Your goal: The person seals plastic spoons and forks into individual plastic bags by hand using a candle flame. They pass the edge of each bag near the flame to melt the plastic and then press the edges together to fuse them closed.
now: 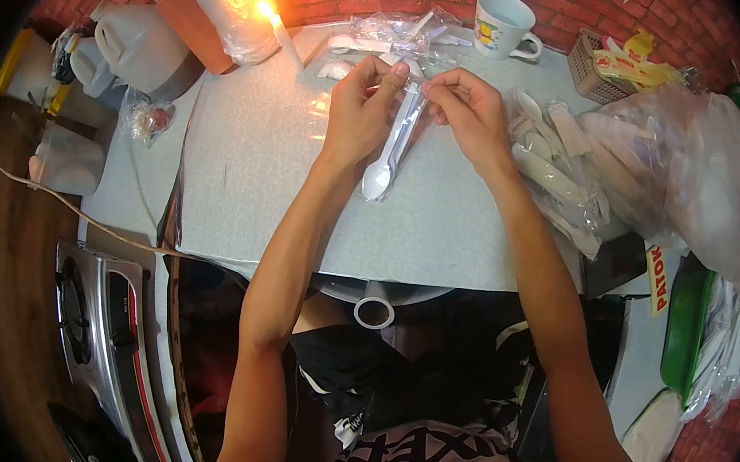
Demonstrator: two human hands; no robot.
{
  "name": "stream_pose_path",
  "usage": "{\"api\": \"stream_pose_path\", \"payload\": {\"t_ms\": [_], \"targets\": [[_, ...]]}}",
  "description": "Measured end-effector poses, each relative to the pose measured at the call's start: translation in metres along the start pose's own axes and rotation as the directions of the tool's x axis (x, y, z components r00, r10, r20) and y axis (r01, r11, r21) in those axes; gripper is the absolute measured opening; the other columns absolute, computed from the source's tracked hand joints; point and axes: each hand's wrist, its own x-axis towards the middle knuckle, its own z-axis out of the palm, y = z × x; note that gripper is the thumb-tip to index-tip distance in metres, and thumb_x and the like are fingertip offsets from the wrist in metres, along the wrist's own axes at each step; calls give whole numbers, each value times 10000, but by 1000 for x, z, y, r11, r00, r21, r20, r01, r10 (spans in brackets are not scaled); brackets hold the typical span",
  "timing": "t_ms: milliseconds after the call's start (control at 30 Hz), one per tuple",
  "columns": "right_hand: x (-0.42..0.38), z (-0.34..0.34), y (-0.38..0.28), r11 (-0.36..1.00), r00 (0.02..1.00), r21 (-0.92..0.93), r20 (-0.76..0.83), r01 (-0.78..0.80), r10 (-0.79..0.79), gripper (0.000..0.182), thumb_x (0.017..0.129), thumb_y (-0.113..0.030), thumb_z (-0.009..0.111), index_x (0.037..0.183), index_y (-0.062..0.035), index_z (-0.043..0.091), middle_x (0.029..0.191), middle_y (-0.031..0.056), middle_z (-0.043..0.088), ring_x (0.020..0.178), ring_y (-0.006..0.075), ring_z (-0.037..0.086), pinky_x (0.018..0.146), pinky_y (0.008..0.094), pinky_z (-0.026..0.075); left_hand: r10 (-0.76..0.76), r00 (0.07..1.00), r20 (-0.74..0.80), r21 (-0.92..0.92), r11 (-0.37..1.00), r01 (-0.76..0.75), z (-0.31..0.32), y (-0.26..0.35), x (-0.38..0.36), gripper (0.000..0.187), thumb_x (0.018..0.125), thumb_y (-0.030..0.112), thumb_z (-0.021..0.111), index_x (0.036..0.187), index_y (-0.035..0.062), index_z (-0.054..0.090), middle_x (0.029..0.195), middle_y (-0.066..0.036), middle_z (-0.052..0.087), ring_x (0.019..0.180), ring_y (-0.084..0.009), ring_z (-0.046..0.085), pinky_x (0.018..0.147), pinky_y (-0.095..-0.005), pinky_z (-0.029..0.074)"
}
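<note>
A white plastic spoon (378, 177) lies in a narrow clear plastic sleeve (410, 130), its bowl pointing toward me. Another slim white utensil seems to lie alongside it, though its kind is hard to make out. My left hand (362, 110) pinches the far left corner of the sleeve between thumb and finger. At the far right corner, my right hand (470, 114) is closed in a pinch on the same sleeve. Just beyond my hands is a pile of bagged white plastic cutlery (361, 45). A lit candle (286, 43) stands left of that pile.
A mug (502, 32) and a small basket (592, 72) stand at the back. Bagged spoons (563, 169) and a large plastic bag (721, 194) crowd the right side. Jugs (143, 44) line the left, above a gas stove (110, 340). A cord (78, 210) runs to the table.
</note>
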Motion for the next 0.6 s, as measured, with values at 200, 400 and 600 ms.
{"api": "stream_pose_path", "payload": {"t_ms": [200,400,600], "targets": [[-3,6,-9,997,999,70,33,-33,31,214,988,-226,698,1026,-16,714,803,-4,673,734,60,598,647,232,472,74,994,77,-52,996,-70,-1,-1,1,277,1024,277,663,877,43,637,719,9,601,640,-45,491,559,-233,388],[-2,3,-3,1000,998,-2,66,-6,6,233,1025,-232,649,1005,-9,714,787,-4,663,716,62,589,649,232,476,-81,989,125,-108,990,94,1,15,-6,270,1014,282,669,898,38,654,713,33,592,630,-40,481,559,-233,374],[-2,2,-6,998,995,-21,83,-58,59,252,1021,-249,655,1007,-5,716,792,5,671,705,66,588,641,231,476,-158,978,134,-85,982,170,-2,14,-4,212,995,224,686,891,43,648,689,45,569,591,-32,437,526,-227,316]]}}
